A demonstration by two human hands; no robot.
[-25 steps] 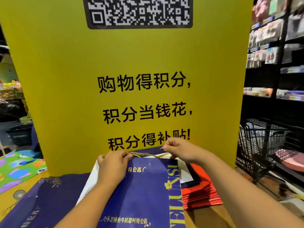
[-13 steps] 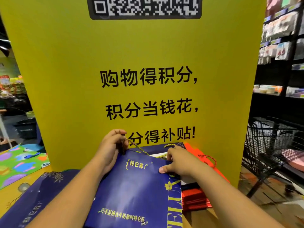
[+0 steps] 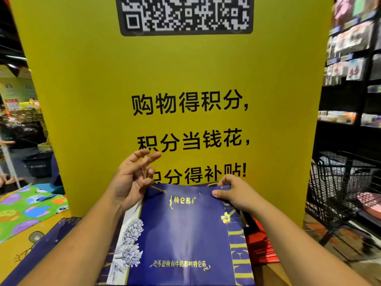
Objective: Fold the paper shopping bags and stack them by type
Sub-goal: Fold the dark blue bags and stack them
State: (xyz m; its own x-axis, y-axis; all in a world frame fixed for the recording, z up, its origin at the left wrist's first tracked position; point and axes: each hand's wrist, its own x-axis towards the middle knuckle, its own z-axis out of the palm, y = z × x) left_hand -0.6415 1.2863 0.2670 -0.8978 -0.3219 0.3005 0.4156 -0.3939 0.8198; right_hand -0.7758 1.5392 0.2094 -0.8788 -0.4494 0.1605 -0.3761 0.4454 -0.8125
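Observation:
A dark blue paper bag [image 3: 185, 230] with gold lettering and a white flower panel stands raised in front of me over the table. My left hand [image 3: 129, 182] is lifted at its top left corner, the gold rope handle [image 3: 144, 172] pinched between thumb and finger, the other fingers spread. My right hand [image 3: 233, 193] grips the bag's top right edge. To the right lies a stack of flat red bags [image 3: 261, 244]. More dark blue bag paper [image 3: 51, 244] lies flat at the lower left.
A tall yellow sign board [image 3: 175, 79] with black characters and a QR code stands just behind the bags. A black wire shopping cart [image 3: 340, 193] is at the right, below dark store shelves [image 3: 354, 79]. A colourful patterned sheet [image 3: 26, 209] lies at the left.
The blue bag has been lifted and opened wider, showing its white flowered side. My left hand rose and now pulls the rope handle up; my right hand moved to the top right edge.

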